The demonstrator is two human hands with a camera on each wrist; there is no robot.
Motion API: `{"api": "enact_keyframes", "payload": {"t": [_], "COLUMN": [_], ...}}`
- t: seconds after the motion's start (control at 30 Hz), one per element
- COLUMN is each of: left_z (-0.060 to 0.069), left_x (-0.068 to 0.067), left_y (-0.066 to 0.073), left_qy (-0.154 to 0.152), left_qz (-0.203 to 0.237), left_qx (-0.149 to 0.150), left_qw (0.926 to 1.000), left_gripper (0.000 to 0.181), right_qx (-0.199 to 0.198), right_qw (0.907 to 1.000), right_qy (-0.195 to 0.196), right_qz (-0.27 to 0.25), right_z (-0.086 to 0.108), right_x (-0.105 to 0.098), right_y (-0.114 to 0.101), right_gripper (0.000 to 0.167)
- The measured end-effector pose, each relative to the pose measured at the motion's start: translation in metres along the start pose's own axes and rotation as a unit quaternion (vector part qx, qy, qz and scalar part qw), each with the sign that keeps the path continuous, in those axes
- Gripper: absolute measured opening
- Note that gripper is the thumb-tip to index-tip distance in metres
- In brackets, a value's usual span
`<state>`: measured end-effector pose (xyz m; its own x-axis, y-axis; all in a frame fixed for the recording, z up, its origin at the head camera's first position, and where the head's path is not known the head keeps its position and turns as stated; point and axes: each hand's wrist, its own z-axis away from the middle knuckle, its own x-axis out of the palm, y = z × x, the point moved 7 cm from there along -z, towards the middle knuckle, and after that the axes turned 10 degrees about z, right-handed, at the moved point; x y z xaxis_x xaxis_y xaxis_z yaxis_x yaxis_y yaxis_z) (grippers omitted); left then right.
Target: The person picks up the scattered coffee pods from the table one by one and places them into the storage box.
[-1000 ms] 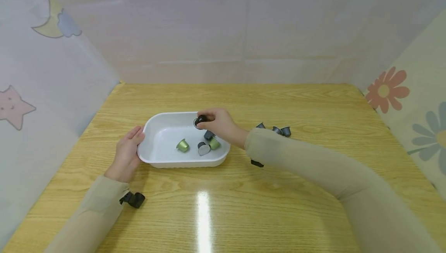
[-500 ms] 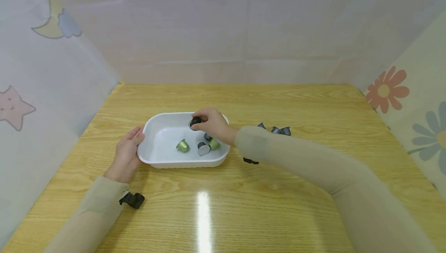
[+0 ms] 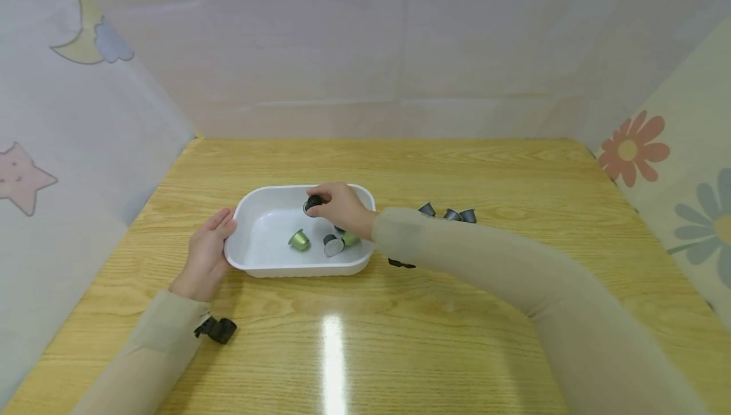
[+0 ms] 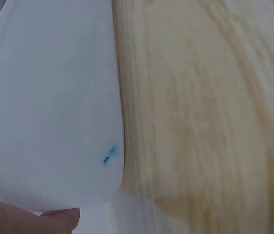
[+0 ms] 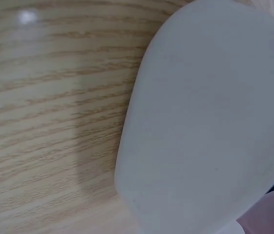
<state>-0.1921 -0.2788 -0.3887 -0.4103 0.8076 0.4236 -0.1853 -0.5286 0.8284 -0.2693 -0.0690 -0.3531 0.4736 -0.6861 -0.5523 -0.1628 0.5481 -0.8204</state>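
Observation:
A white tray (image 3: pixel 308 271) stands on the table, its side wall filling much of both wrist views. My left hand (image 3: pixel 207 251) rests against the tray's left end, fingers fairly straight. Over the tray, near its back wall, my right hand (image 3: pixel 344 204) pinches a black coffee capsule (image 3: pixel 313 201) between thumb and fingers. Below it in the tray lie a green capsule (image 3: pixel 299 240), a dark capsule with a pale lid (image 3: pixel 334 245) and a second green capsule (image 3: pixel 349 238). Another dark capsule is mostly hidden by the right hand.
Three dark grey capsules lie on the wooden table (image 3: pixel 274 351) to the right of the tray, behind the right forearm: a left one (image 3: pixel 427 209), a middle one (image 3: pixel 452 214) and a right one (image 3: pixel 469 216). Printed walls enclose the table's back and sides.
My right hand has moved left over the tray, carrying the black capsule. The left hand and the tray stay in place.

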Motion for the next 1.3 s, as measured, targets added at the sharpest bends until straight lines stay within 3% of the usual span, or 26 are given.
{"api": "enact_keyframes", "payload": {"t": [0.47,0.67,0.83,1.0,1.3], "left_z": [-0.001,0.0,-0.002,-0.003,-0.006], "left_x": [-0.001,-0.001,-0.002,-0.005,-0.007], "left_y": [0.0,0.0,0.0,-0.003,-0.002], "left_qy": [0.008,0.007,0.009,0.015,0.017], "left_qz": [0.006,0.009,-0.003,-0.001,0.007], "left_qx": [-0.002,-0.001,-0.001,-0.005,-0.009], "left_qw": [0.9999,0.9999,1.0,0.9999,0.9998], "left_gripper": [0.057,0.057,0.057,0.056,0.056], "right_qx": [0.018,0.018,-0.018,-0.054,-0.05], "right_qw": [0.9998,0.9998,0.9996,0.9984,0.9983], "right_qy": [0.002,0.009,0.015,0.019,0.029], "right_qz": [0.006,-0.005,-0.017,0.004,-0.011], "right_z": [-0.006,-0.005,0.006,0.021,0.048], "right_x": [-0.002,-0.013,-0.024,-0.032,-0.055], "right_y": [0.004,0.007,0.008,0.013,0.03], "right_gripper": [0.048,0.049,0.047,0.045,0.045]}}
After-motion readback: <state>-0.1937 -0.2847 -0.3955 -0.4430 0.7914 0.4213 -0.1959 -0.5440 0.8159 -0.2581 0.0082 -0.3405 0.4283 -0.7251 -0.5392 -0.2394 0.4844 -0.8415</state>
